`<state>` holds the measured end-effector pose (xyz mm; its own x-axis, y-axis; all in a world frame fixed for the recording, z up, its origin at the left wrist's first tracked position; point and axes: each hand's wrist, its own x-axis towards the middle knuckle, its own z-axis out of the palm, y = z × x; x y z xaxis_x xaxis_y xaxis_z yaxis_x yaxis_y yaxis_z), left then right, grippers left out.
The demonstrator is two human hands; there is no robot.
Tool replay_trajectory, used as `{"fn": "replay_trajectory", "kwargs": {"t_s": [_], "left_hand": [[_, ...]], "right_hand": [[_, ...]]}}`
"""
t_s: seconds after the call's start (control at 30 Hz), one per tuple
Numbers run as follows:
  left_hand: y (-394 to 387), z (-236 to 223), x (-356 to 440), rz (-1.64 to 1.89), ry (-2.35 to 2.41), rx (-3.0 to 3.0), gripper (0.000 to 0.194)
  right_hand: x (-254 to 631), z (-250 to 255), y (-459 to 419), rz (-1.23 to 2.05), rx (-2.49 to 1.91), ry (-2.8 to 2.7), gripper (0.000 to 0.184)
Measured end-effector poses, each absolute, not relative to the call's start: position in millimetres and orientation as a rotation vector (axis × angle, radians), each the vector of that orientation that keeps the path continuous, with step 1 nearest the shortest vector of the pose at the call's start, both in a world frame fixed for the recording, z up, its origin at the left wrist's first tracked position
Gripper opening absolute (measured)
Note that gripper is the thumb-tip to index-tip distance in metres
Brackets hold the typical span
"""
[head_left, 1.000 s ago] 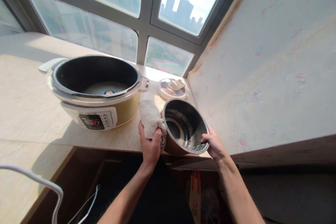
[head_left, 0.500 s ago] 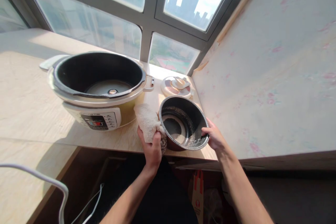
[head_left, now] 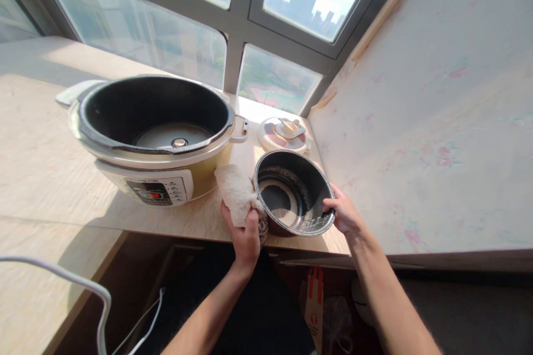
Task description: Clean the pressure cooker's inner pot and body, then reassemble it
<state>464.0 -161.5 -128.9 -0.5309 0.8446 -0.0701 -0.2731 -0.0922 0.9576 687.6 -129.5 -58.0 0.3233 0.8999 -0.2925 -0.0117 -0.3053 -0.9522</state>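
My right hand (head_left: 345, 212) grips the rim of a dark inner cooking pot (head_left: 306, 191), thumb over the edge. The pot tilts toward me, its inside showing a pale ring on the bottom and measuring marks near the right wall. In my left hand (head_left: 245, 236) is a bunched beige cloth (head_left: 238, 194), closed between thumb and fingers at the pot's left side. Left of the cloth stands the pressure cooker body (head_left: 154, 158), lidless, with a black interior, a round metal button at its bottom and a control panel on the front.
A round white lid (head_left: 283, 134) with a raised handle lies behind the pot, near the window. The papered wall (head_left: 437, 138) rises close on the right. A white cable (head_left: 75, 277) loops at lower left. Below the counter's front edge sits a paper bag (head_left: 314, 310).
Both hands keep their holds on the cloth and the pot. The whole view has shifted slightly; pot and cloth have barely moved relative to the cooker.
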Motion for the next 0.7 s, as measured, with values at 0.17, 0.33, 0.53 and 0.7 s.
{"fn": "replay_trajectory", "kwargs": {"t_s": [0.17,0.33,0.53,0.7], "left_hand": [[-163,-132,465,1.76,1.395,0.684,0.061],[-164,-132,466,1.76,1.396,0.661,0.063],[-164,-137,463,1.751,1.429,0.646,0.061],[-176,-143,460,1.75,1.457,0.626,0.057]], "right_hand": [[687,-58,-128,1.175,-1.592,-0.836,0.057],[690,-62,-123,1.17,-1.588,-0.832,0.059],[696,-64,-122,1.237,-1.55,-0.816,0.061],[695,-60,-123,1.297,-1.505,-0.766,0.056]]}}
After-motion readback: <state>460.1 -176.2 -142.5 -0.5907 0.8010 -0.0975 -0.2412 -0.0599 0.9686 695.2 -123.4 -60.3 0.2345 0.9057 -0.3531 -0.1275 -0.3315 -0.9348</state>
